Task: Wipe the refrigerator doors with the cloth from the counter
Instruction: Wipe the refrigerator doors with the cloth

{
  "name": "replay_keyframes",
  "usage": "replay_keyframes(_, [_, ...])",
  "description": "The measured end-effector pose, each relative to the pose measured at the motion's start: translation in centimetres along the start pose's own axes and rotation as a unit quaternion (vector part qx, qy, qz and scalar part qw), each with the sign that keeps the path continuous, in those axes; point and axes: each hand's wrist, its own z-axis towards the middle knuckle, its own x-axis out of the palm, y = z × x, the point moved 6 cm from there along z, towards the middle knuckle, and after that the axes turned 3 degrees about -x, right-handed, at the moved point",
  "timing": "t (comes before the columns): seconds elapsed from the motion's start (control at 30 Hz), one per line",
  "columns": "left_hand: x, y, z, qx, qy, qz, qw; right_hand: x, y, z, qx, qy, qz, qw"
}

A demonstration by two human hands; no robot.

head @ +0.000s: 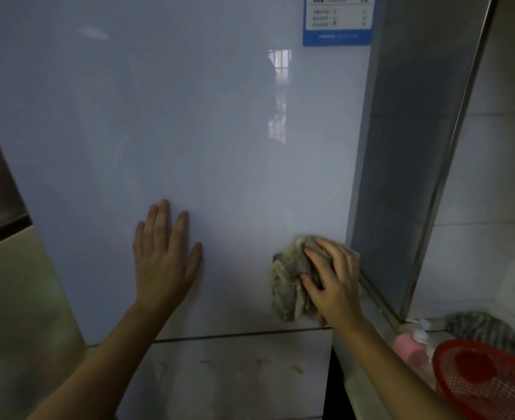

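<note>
Two hands [165,262] [336,286], two cloths [289,286] [486,328], one basket [507,398], one bottle [407,350]

A pale counter [353,380] runs along the lower right. A red mesh basket [486,386] sits on it at the near end. Touching the basket's left rim stands a pink bottle [407,350] with a white pump top. Just behind the basket lies a crumpled striped rag [486,328].
</note>
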Motion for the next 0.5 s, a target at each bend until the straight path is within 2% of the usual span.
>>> replay_keyframes(0.13, [0.3, 0.1, -0.1, -0.002, 0.001, -0.002, 1.0, -1.4, 0.0, 5.3, 0.006, -0.051, 0.021, 0.998])
replay_keyframes(0.33, [0.2, 0.3, -0.1, 0.009, 0.002, -0.001, 1.0, -3.1, 0.6, 14.6, -0.044, -0.101, 0.025, 0.994])
replay_keyframes(0.5, [0.1, 0.3, 0.0, 0.002, 0.009, -0.007, 1.0, -2.8, 1.1, 15.2, -0.039, -0.122, 0.024, 0.992])
